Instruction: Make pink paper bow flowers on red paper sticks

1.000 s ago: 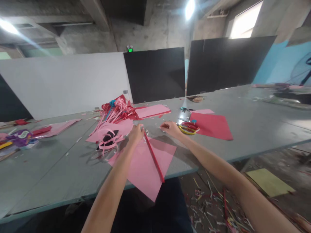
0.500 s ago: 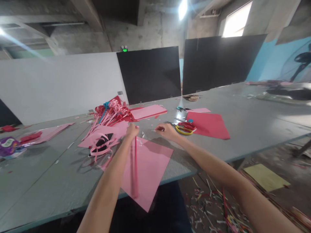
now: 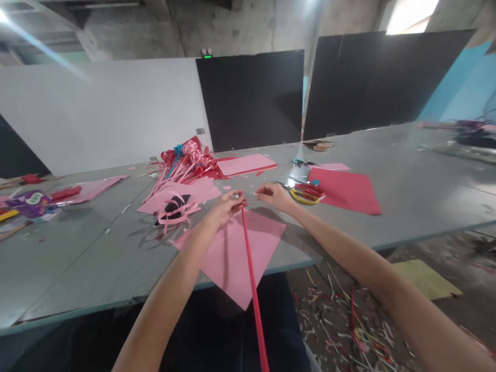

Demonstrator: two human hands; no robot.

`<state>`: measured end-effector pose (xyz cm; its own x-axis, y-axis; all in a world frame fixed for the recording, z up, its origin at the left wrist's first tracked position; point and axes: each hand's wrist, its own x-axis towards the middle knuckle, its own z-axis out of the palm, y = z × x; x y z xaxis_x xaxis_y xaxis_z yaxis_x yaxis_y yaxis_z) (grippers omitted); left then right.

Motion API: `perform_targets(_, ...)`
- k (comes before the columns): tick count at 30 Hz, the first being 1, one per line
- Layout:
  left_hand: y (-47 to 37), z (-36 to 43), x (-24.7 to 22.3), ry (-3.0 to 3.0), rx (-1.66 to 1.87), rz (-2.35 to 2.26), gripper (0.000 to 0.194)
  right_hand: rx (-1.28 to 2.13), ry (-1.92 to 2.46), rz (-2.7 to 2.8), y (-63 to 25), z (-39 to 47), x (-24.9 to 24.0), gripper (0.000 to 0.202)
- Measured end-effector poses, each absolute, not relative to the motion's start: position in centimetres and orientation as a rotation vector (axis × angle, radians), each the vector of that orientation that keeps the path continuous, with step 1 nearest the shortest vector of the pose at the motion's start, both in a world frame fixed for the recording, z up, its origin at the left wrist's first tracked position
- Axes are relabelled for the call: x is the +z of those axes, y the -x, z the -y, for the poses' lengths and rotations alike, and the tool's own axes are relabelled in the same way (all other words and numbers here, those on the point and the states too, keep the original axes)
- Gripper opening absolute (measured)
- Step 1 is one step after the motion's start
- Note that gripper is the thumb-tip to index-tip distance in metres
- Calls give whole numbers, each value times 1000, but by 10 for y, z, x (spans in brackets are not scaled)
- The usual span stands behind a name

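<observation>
My left hand (image 3: 229,205) is closed on the upper end of a thin red stick (image 3: 251,268), which slants down toward me past the table's front edge. Below it lies a pink paper sheet (image 3: 232,258), one corner hanging over that edge. My right hand (image 3: 271,194) is just to the right, its fingertips pinched together on a small pale bit too small to name. A gap separates the two hands. Right of my right hand lie scissors with yellow and red handles (image 3: 304,195), touching a red sheet (image 3: 349,191).
Curled paper ribbons on sticks (image 3: 189,163) lie at the back left, near loose pink curls (image 3: 174,212) over a black object. Folded pink and red sheets (image 3: 246,164) are behind my hands. A purple packet (image 3: 33,203) sits far left. Scraps litter the floor.
The view has shifted. My left hand has moved right, closer to my right hand, and the red stick has swung so its lower end points nearer to me.
</observation>
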<state>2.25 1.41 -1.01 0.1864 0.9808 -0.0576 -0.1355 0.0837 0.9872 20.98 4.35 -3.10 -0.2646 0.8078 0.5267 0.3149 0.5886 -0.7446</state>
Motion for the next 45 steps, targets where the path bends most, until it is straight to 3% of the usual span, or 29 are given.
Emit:
perform_targets(8,-21,-13,-22,-1245,914,-892,35,959,954,1770,-206,-41,-37,23)
perform_targets(12,-19,-17,-27,-1249,876,-855,35,956,979,1788,-205,-44,-41,21)
perform_targets(17,-25,-21,-28,-1143,926,-883,16,983,941,1785,-204,-46,-44,15)
perform_targets(45,-26,-19,-23,-1253,858,-873,15,776,918,2006,-202,-42,-45,11)
